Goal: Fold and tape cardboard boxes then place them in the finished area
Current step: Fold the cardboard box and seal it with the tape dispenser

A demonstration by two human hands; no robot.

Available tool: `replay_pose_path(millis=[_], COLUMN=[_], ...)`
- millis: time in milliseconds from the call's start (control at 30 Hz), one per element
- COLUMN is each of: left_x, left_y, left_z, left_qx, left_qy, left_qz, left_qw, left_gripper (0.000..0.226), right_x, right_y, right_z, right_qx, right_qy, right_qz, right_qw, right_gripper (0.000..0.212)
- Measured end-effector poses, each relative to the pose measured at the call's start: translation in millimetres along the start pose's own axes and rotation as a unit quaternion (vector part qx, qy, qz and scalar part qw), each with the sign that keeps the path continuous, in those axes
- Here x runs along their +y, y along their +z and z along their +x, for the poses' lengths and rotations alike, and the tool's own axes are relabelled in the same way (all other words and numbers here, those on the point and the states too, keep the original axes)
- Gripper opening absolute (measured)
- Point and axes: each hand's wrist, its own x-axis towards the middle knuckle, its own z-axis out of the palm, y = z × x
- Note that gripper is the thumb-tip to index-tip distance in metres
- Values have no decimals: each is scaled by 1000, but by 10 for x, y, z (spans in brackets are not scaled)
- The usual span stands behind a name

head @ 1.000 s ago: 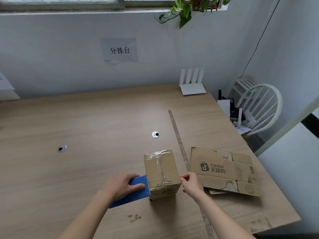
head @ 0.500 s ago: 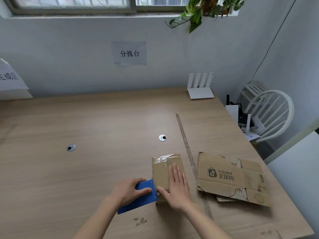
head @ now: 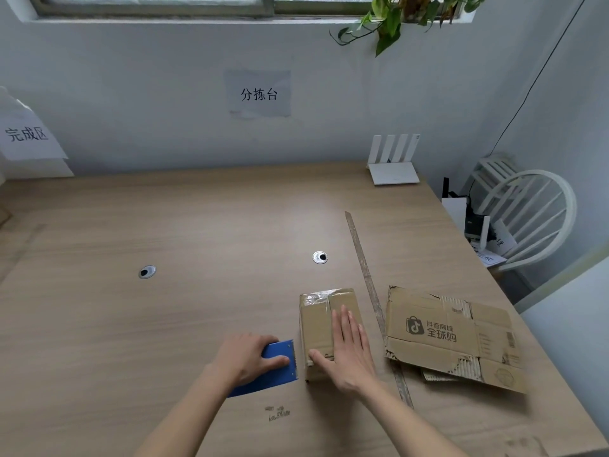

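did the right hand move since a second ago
Yes. The right hand was pinching at the right side of the taped box; it now lies flat on the box's top, having shifted left, away from the flattened cardboard.

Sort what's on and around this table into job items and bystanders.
Job:
taped box, under the flat right hand
blue tape dispenser, held by the left hand
flattened cardboard
finished-area sign

Bystanders:
router
white chair
hanging plant
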Motion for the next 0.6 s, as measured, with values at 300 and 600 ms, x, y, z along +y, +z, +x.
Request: replay_pose_path(millis=[300, 600], left_x=[143, 20], left_y=[577, 899], left_z=[110, 170], left_qx=[38, 58], left_qy=[-80, -97], left_qz=[60, 52], left_qw=[994, 992], left_gripper=[49, 53], right_x=[-12, -462], right_y=[15, 157], right_z=[-54, 94], right_qx=[49, 82], right_qy=[38, 114], right_qz=[4, -6], right_qw=[998, 990], right_gripper=[108, 113])
